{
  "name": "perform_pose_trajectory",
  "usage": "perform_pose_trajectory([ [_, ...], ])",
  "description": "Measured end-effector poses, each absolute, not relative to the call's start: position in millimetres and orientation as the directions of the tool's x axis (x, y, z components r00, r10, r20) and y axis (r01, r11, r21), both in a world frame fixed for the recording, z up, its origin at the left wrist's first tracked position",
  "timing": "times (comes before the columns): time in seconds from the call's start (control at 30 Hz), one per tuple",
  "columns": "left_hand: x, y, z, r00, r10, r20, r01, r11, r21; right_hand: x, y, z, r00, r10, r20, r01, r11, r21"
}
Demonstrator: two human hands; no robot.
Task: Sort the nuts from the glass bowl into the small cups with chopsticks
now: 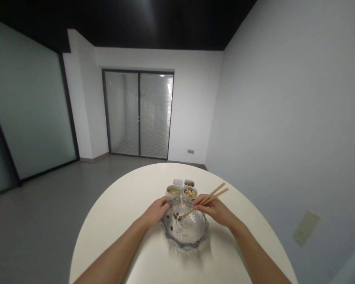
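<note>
A clear scalloped glass bowl (185,245) sits on the table in front of me, with several small dark beans (176,215) in its left part. My left hand (156,212) is closed on the bowl's left rim. Wooden chopsticks (219,192) are held in my right hand (215,210) over the bowl's right side. Their tips reach down to the dark beans; whether a bean is pinched between them I cannot tell.
Behind the bowl stand several small containers: one with tan nuts (190,192), one with pale contents (173,191), one with dark pieces (189,184), and a white one (178,182). The round white table (121,205) has a wall (284,118) to its right.
</note>
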State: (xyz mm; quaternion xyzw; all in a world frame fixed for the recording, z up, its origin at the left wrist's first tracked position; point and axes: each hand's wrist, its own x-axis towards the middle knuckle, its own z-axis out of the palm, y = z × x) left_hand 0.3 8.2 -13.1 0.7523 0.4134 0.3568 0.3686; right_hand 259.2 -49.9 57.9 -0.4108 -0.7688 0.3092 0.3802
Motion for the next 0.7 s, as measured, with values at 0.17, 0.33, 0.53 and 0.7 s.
perform_pose_trajectory([
  [0.17,-0.2,7.6,-11.5,0.404,0.888,0.219,0.370,-0.378,0.849,258.5,-51.5,57.4,-0.383,0.863,0.329,0.392,0.475,-0.788],
  [0.33,-0.4,6.0,-9.5,0.411,0.882,0.232,0.360,-0.391,0.847,256.2,-51.1,56.8,-0.370,0.866,0.335,0.397,0.474,-0.786],
  [0.53,0.1,5.5,-9.1,0.405,0.886,0.228,0.355,-0.382,0.854,254.3,-52.0,58.1,-0.379,0.848,0.371,0.368,0.506,-0.780],
  [0.7,0.6,6.6,-10.2,0.400,0.888,0.228,0.339,-0.375,0.863,254.3,-52.8,57.8,-0.406,0.827,0.388,0.367,0.536,-0.760],
])
